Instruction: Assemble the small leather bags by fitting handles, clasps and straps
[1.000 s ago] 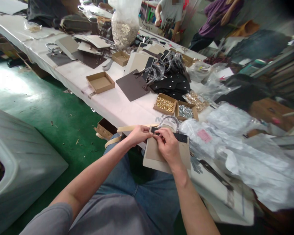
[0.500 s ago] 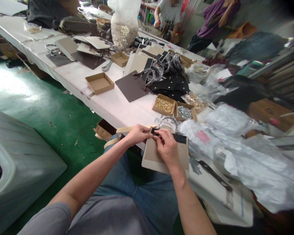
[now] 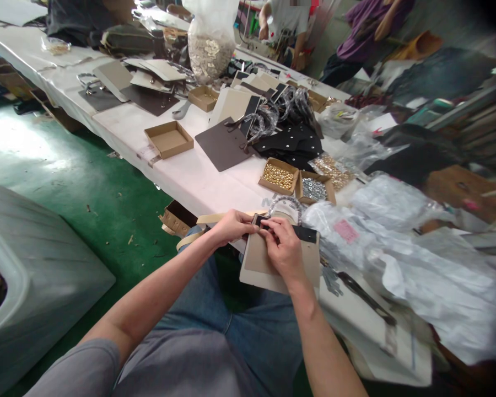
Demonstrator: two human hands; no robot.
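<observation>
A beige bag panel (image 3: 258, 259) with a black strip along its top edge rests at the table's front edge, over my lap. Its wrapped loop handle (image 3: 287, 205) lies on the table beyond it. My left hand (image 3: 234, 227) pinches the panel's upper left corner. Close beside it, my right hand (image 3: 283, 242) lies over the panel, thumb and fingertips pinched together at the black strip. Whatever small part sits between the right fingertips is hidden. Just beyond are a cardboard tray of gold-coloured hardware (image 3: 278, 177) and one of silver-coloured hardware (image 3: 314, 188).
Finished-looking panels with wrapped handles (image 3: 264, 113) are heaped mid-table. An empty cardboard tray (image 3: 169, 140) stands left of them. White plastic-wrapped bundles (image 3: 430, 270) and a dark-handled tool (image 3: 366, 298) lie right. A large grey bin (image 3: 53, 275) is on the floor at left. Two people are behind the table.
The view has shifted slightly. Both hands keep almost the same hold at the panel's upper edge. Behind the table, the person in purple has moved a little.
</observation>
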